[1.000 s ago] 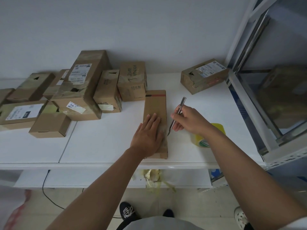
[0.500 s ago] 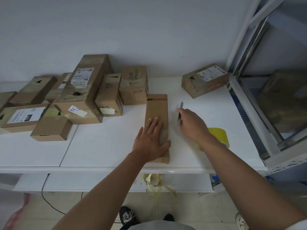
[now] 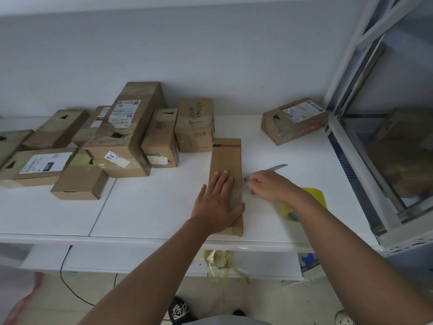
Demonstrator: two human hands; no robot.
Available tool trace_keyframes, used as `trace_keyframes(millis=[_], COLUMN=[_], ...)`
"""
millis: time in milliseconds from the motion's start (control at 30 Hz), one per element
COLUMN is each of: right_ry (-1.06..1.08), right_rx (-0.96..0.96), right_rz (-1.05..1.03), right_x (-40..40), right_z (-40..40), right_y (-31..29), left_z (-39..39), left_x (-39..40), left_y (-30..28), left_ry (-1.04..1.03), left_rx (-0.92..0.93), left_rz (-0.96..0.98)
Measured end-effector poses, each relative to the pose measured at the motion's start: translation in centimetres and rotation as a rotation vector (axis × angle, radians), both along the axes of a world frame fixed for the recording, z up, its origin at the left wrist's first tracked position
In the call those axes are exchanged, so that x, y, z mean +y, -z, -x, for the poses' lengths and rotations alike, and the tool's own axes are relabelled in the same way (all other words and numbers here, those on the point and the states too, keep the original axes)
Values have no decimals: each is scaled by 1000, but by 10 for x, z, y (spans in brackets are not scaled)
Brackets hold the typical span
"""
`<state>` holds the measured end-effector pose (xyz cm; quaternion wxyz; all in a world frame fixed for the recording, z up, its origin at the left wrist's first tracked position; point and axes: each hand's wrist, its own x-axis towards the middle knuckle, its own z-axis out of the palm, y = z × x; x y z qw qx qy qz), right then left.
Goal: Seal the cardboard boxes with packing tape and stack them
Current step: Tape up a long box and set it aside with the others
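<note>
So on the far left of the white table (image 3: 145,207) there's a whole cluster of cardboard boxes, all closed up, so no clue what's inside any of them. A flat one with a white label (image 3: 35,164) sits at the left edge, and a small plain box (image 3: 78,181) is nearer, touching it. Behind those, a tall box (image 3: 127,127) leans across the pile with a shipping label on top and a torn dark hole in its taped end. Two smaller boxes (image 3: 161,137) stand just right of it, side by side and touching, the far one (image 3: 195,124) with printing on its side.

Middle of the table: the long narrow box (image 3: 226,160) lies flat, running from near the table's front edge to the far side, with a red and black stripe at its far end. The left hand (image 3: 216,205) lies flat on its near half, fingers straight and together, pressing down.

Just right of that, the right hand (image 3: 269,186) is beside the box with fingers curled, pinching the near end of a thin metal blade tool (image 3: 273,168) that lies low over the table pointing far-right. The forearm covers part of the yellow tape roll (image 3: 314,198) sitting on the table near the front.

Far right, a dented box with a label (image 3: 293,120) sits alone, well apart from the rest, next to a white metal shelf frame (image 3: 351,160). Under the table there's crumpled tape scrap (image 3: 218,259) and a black cable (image 3: 68,277).
</note>
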<state>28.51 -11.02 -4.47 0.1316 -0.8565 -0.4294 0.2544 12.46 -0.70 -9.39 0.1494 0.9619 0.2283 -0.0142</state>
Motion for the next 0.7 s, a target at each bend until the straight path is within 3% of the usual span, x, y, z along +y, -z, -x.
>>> trace_keyframes(millis=[267,700], right_ry=[-179,-274], right_rx=[85,-88], right_rz=[180,95], right_x=[-5,-23], right_z=[-1,-1], right_y=[-15,-9], left_z=[0,-2], left_x=[1,-1], left_y=[1,0], left_ry=[2,-10], left_rx=[-32,-27], left_rz=[9,14])
